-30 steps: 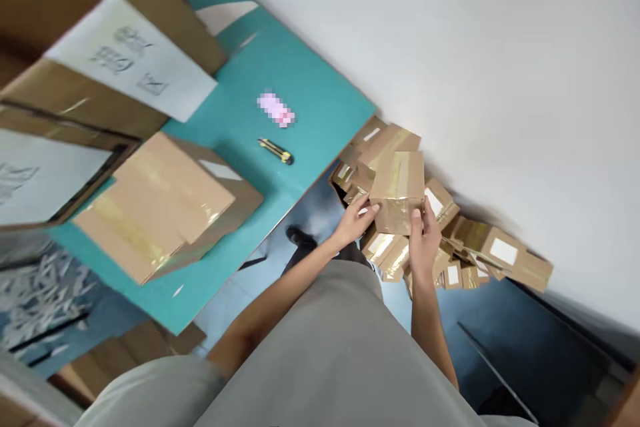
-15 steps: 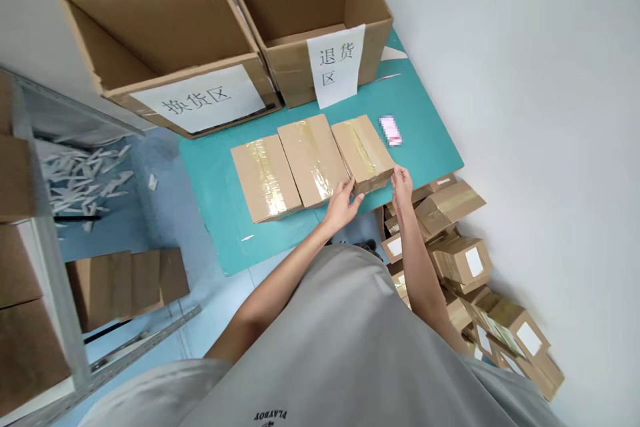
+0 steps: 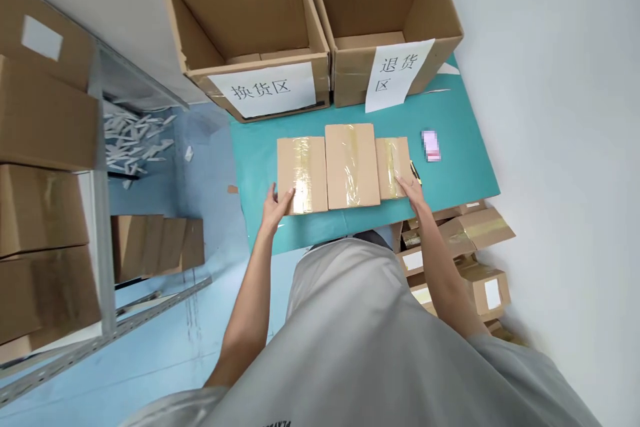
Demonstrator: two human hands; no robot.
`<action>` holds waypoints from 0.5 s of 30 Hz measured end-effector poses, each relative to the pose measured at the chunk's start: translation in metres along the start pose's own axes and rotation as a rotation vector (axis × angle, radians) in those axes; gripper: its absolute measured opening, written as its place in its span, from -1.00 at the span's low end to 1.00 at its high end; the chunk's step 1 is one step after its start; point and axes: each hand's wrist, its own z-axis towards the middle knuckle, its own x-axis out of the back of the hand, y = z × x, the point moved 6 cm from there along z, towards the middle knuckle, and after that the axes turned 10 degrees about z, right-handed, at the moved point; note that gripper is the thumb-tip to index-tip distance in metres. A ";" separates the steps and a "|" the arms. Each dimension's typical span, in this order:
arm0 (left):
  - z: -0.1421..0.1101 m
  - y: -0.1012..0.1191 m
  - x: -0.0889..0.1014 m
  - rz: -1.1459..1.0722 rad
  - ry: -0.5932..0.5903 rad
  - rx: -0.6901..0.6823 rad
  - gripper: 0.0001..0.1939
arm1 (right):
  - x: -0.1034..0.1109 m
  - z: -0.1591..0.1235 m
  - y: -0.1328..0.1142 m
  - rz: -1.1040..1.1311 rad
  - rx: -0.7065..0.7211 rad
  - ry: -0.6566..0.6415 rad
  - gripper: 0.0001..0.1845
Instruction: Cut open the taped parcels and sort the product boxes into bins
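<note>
Three taped cardboard boxes stand side by side on a teal table (image 3: pixel 460 173): a left box (image 3: pixel 314 173), a taller middle box (image 3: pixel 340 167) and a smaller right box (image 3: pixel 383 167). My left hand (image 3: pixel 276 208) grips the near left corner of the left box, thumb over the top and fingers along its side. On the right box, my right hand (image 3: pixel 411 188) has its thumb on top and its other fingers down the right side, partly hidden. A yellow-and-black tool (image 3: pixel 416 172), partly covered, lies beside that hand.
Two large open cartons with paper signs, a left carton (image 3: pixel 200 83) and a right carton (image 3: pixel 345 80), stand behind the boxes. A blurred pink phone-like item (image 3: pixel 431 145) lies at right. Stacked parcels (image 3: pixel 483 287) fill the floor at right; a metal shelf (image 3: pixel 107 247) stands left.
My left hand has moved from the right box to the left box's outer corner. My right hand has shifted onto the right box's top and side. That box has turned into line; the view has swung.
</note>
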 end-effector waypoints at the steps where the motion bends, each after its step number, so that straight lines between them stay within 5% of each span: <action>1: -0.004 -0.007 -0.003 -0.050 -0.006 0.028 -0.25 | -0.003 0.001 0.000 -0.002 0.006 -0.008 0.02; 8: -0.033 -0.022 -0.019 -0.242 0.076 0.170 -0.36 | -0.017 0.019 -0.012 -0.013 0.011 -0.086 0.06; 15: 0.041 0.032 -0.010 -0.278 0.165 0.131 -0.30 | -0.049 0.104 -0.056 -0.030 0.060 -0.153 0.02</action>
